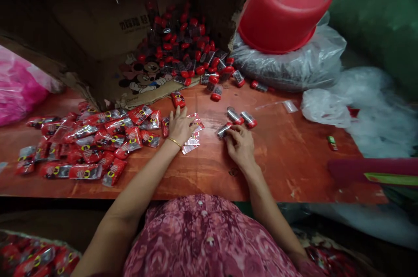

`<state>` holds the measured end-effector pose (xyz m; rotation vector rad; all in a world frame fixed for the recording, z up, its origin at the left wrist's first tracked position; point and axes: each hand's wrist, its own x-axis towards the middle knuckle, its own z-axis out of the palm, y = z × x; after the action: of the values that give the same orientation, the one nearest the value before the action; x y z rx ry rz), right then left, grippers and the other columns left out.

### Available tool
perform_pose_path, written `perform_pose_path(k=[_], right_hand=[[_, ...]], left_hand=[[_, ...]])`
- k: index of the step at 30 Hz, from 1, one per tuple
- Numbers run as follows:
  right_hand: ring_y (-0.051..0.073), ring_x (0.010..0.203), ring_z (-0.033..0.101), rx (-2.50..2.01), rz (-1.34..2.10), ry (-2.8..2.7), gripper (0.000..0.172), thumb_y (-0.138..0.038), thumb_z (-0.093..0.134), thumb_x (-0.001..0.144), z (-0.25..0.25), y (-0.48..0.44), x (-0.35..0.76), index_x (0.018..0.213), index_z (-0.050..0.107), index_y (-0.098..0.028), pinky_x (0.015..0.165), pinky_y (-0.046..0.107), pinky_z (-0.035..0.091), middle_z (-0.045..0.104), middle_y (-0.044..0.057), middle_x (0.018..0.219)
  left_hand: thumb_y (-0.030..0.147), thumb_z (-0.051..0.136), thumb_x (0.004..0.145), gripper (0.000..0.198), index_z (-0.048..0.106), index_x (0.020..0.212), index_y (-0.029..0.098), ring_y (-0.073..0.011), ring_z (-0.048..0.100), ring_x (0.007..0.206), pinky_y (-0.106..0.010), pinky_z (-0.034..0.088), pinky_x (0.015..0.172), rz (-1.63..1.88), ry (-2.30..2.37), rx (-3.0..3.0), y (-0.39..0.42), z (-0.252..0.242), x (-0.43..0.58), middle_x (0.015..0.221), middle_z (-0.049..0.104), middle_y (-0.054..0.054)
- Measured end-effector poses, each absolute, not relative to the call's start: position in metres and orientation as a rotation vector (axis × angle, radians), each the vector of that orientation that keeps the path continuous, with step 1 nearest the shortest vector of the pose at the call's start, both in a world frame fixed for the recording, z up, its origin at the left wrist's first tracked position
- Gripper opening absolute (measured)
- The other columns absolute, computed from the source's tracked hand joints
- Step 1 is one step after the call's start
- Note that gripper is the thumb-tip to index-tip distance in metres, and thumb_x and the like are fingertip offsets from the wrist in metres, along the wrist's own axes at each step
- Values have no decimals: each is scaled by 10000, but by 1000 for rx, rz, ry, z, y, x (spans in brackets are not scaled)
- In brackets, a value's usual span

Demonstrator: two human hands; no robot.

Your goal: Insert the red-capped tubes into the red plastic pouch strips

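Note:
My left hand [180, 124] lies palm down with fingers spread on a small stack of clear-and-red wrappers [193, 134] on the red-brown table [287, 159]. My right hand [239, 144] has its fingers curled on a small red-capped tube [224, 129]. Two more such tubes [243, 117] lie just beyond it. A pile of packed red packets [88, 144] spreads to the left of my left hand. One packed item [178, 100] lies ahead of my left fingertips.
A torn cardboard box [130, 33] lying open at the back spills several red-capped tubes [186, 50]. A red basin [285, 7] rests upside down on a plastic bag [290, 65]. Clear bags [326, 107] lie at right, a pink bag [18, 85] at left.

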<state>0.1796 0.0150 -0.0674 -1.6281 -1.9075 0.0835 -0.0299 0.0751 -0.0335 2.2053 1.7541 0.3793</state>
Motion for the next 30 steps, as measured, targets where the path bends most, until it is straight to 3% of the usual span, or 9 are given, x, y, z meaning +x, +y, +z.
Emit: perform_pose_path(k=[4, 9, 16, 20, 24, 26, 30], right_hand=[[221, 922, 562, -1578, 81, -1806, 178, -238, 503, 819, -61, 14, 173, 890, 654, -177, 823, 387, 439, 635, 109, 987], [213, 902, 586, -1525, 178, -1693, 191, -279, 478, 843, -47, 11, 155, 834, 653, -202, 847, 395, 436, 660, 87, 922], [139, 708, 574, -1246, 1039, -1201, 270, -428, 537, 786, -39, 19, 105, 910, 598, -195, 684, 289, 488, 638, 30, 829], [118, 640, 531, -1180, 1170, -1022, 291, -474, 571, 744, -33, 22, 94, 790, 591, -188, 657, 269, 477, 591, -7, 708], [98, 558, 452, -1247, 1048, -1068, 318, -501, 545, 757, -31, 16, 100, 702, 561, -188, 558, 231, 412, 504, -33, 603], [87, 521, 386, -1290, 956, -1121, 362, -502, 510, 784, -32, 12, 103, 599, 485, -192, 515, 219, 353, 419, -47, 547], [93, 527, 360, -1318, 864, -1203, 389, -485, 437, 835, -38, 6, 100, 569, 432, -200, 514, 225, 326, 387, -42, 543]], left_hand=[[363, 483, 840, 279, 691, 1007, 279, -331, 325, 1307, -570, 200, 1046, 348, 1770, 2209, 78, -44, -27, 1313, 529, -77], [350, 484, 834, 272, 700, 981, 277, -322, 344, 1299, -564, 201, 1050, 549, 1792, 2129, 69, -43, -25, 1273, 565, -65], [346, 502, 825, 293, 685, 1031, 248, -310, 403, 1268, -533, 234, 1050, 827, 1683, 1924, 42, -13, -21, 1284, 550, -97], [346, 573, 782, 320, 664, 1064, 227, -283, 436, 1246, -449, 286, 1045, 1036, 1578, 1712, 29, -5, -22, 1246, 585, -95], [476, 624, 714, 348, 691, 884, 179, -226, 639, 885, -302, 481, 769, 1031, 1433, 1248, 18, -3, -23, 875, 713, -76], [542, 622, 683, 395, 677, 741, 155, -184, 641, 699, -259, 481, 629, 928, 1280, 1001, 12, -2, -20, 704, 694, -55], [501, 751, 534, 402, 631, 673, 144, -118, 609, 590, -222, 469, 593, 987, 1141, 611, 3, -2, -11, 652, 668, -22]])
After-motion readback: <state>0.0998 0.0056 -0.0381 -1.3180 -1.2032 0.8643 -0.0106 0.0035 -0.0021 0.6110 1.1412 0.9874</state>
